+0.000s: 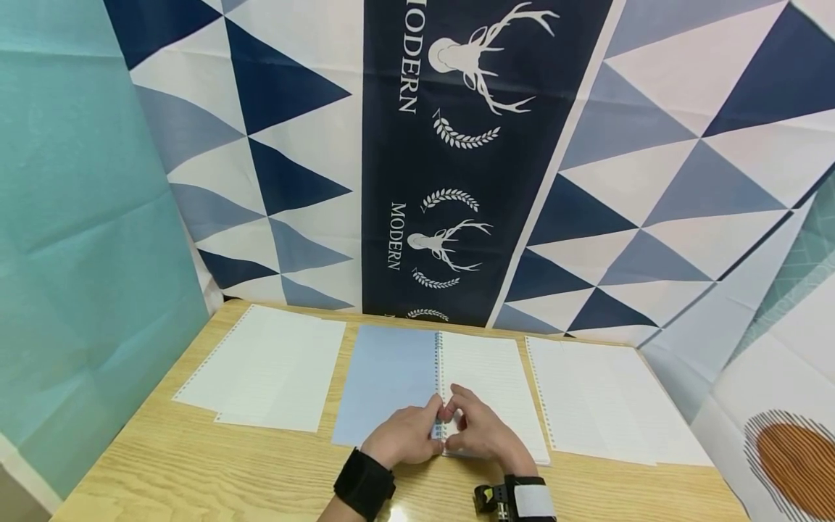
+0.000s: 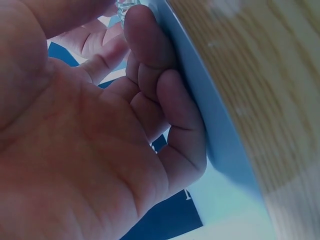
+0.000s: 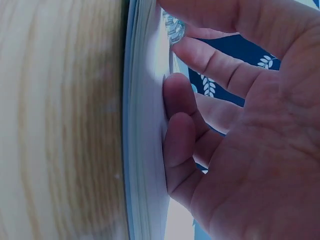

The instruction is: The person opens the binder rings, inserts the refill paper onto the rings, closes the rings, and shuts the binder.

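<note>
Open ring binder lying flat at the middle of the wooden surface, its blue cover spread to the left and lined pages to the right. Left hand and right hand meet at the near end of the binder's ring spine. Left fingers are curled and pressed together against the blue cover, thumb and forefinger closing on the clear rings. Right fingers are curled against the stacked page edges, the upper fingers pinching the rings. Loose punched sheets lie to the left of the binder, a second stack of sheets just beside it on the right. A patterned cloth backdrop hangs behind.
</note>
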`<state>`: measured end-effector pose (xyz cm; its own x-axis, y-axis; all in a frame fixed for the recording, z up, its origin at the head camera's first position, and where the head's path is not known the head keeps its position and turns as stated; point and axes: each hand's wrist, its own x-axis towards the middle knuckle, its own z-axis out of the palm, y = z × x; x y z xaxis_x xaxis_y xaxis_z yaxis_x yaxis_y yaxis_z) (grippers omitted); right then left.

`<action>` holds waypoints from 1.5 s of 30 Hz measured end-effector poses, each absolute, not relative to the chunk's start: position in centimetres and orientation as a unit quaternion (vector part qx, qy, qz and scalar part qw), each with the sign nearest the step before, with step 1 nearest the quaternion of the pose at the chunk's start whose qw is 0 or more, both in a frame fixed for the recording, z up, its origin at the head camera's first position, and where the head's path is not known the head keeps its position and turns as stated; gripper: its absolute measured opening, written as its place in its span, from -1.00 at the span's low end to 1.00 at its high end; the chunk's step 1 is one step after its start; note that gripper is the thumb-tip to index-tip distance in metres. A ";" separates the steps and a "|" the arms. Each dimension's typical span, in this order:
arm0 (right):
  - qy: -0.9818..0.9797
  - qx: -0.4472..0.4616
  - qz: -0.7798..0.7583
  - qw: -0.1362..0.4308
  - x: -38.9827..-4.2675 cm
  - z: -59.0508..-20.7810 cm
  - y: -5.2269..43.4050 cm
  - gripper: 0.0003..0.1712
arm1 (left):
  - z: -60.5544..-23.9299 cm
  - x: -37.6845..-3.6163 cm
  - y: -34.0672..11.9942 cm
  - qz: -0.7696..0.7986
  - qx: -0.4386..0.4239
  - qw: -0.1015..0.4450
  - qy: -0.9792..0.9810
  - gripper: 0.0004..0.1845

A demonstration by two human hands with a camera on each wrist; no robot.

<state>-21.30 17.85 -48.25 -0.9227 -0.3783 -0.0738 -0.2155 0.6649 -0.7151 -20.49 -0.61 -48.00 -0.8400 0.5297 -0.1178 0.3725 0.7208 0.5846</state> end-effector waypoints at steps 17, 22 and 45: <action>0.902 -0.189 -0.373 0.110 -21.4 -48.5 18.7 -0.63 | -47.8 -20.6 -0.7 0.290 0.250 0.161 0.910 -0.69; 0.897 -0.211 -0.370 0.118 -21.4 -48.4 18.9 -0.63 | -47.9 -20.6 -0.6 0.294 0.254 0.150 0.909 -0.79; 0.898 -0.220 -0.363 0.111 -21.5 -48.4 18.9 -0.62 | -47.9 -20.7 -0.7 0.292 0.238 0.156 0.913 -0.76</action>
